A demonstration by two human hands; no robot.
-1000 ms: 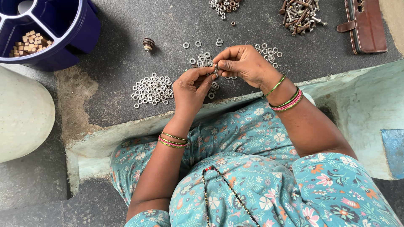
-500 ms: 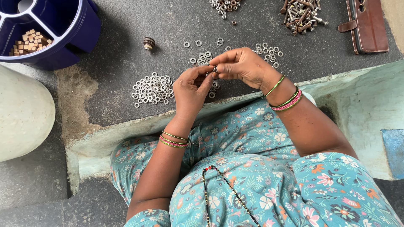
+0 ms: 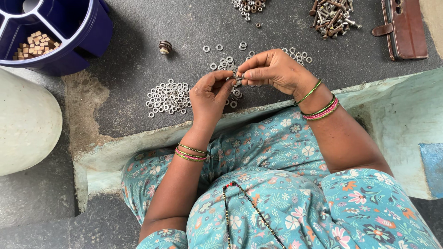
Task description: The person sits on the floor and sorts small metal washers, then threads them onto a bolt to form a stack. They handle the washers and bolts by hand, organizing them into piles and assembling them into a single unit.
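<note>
My left hand (image 3: 208, 97) and my right hand (image 3: 275, 69) meet fingertip to fingertip above the dark floor. Between the fingertips they pinch a small metal piece (image 3: 238, 76), a washer or a bolt with washers; it is too small to tell which. Directly below the hands lie scattered steel washers (image 3: 224, 63). A denser pile of washers (image 3: 168, 97) lies just left of my left hand. Both wrists wear green and pink bangles.
A blue divided tub (image 3: 87, 41) holding small wooden blocks (image 3: 34, 44) stands at the top left. A pile of bolts (image 3: 334, 14), a smaller pile of nuts (image 3: 248, 6), one assembled fastener (image 3: 164, 46) and a brown wallet (image 3: 404, 27) lie at the back. A pale round object (image 3: 25, 122) is at left.
None of the piles has moved. Both hands stay together at the same spot, with only small finger movements on the piece.
</note>
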